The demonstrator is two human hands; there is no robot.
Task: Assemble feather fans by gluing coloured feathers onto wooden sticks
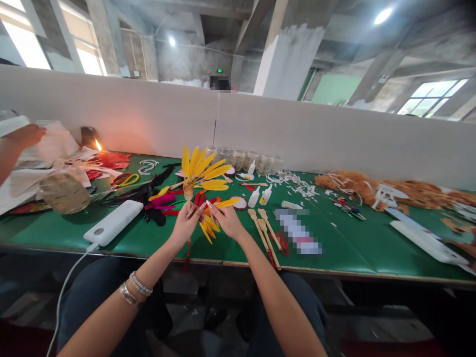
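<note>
Bracelets (134, 290) circle the left forearm (107, 320). At 12 o'clock, the left grip (185, 225) is closed on the stem of a yellow feather fan (199, 171), and the right grip (227, 221) pinches a yellow feather (227, 202) just beside it. Farther out, at 1 o'clock, glue bottles (254, 197) stand on the green tabletop (345, 253).

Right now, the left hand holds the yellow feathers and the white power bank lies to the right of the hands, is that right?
No: the white power bank lies to the left of the hands, not the right, as the head view shows. The left hand does hold the yellow feathers.
</note>
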